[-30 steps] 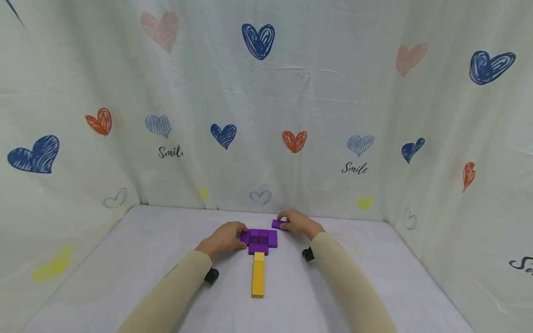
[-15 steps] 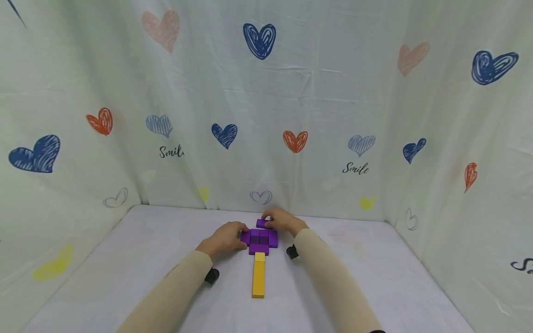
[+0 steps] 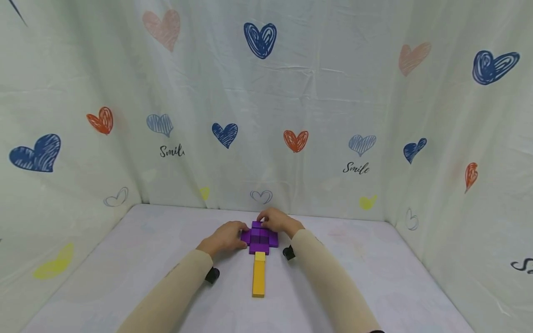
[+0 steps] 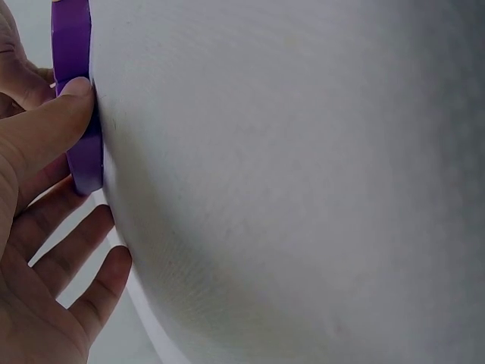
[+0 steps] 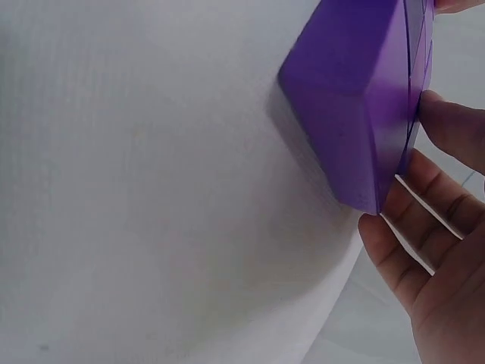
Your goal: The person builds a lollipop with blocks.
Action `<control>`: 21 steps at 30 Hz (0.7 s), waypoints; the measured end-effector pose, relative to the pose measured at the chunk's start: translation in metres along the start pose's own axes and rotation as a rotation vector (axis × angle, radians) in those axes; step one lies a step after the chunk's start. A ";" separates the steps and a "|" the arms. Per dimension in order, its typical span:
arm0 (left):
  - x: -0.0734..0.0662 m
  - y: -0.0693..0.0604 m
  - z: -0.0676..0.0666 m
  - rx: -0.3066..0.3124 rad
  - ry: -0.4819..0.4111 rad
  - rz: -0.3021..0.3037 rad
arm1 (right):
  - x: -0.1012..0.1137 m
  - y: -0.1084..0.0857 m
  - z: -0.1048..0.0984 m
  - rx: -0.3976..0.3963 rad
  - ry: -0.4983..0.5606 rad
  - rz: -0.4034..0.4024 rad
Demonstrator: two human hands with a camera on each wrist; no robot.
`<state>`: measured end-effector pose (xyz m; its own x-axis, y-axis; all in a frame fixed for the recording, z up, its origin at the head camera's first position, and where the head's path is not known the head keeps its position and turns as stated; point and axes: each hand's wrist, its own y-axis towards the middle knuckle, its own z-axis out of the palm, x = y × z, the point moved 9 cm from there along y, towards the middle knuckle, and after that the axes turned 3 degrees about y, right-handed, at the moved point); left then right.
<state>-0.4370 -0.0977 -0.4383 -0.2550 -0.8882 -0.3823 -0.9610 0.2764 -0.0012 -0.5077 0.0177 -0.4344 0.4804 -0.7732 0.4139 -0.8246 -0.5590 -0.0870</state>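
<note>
In the head view, purple blocks lie together in a flat cluster on the white table. My left hand grips the leftmost purple block, thumb at its near end and fingers at its far end. The left wrist view has the thumb against this block's side. At the far edge of the cluster, my right hand pinches another purple block, partly hidden by the fingers. A large purple block shows near the right hand's fingers in the right wrist view.
A pale yellow block touches the cluster's near side, and a long yellow block extends from it toward me. White curtains with printed hearts enclose the table at the back and sides. Black wrist cameras sit under both sleeves.
My right hand has brought its purple block leftward and slightly nearer, from apart at the right to against the cluster's far side. The left hand has stayed in place.
</note>
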 end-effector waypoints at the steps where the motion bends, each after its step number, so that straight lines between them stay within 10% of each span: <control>1: 0.000 0.000 0.000 -0.002 0.003 0.002 | 0.000 0.000 0.000 0.000 0.004 -0.002; 21: 0.000 0.001 0.002 0.006 0.009 0.002 | 0.003 -0.005 0.000 0.013 0.004 -0.018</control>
<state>-0.4375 -0.0969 -0.4406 -0.2577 -0.8908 -0.3742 -0.9599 0.2801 -0.0057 -0.5024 0.0179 -0.4325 0.4940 -0.7618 0.4191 -0.8118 -0.5767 -0.0913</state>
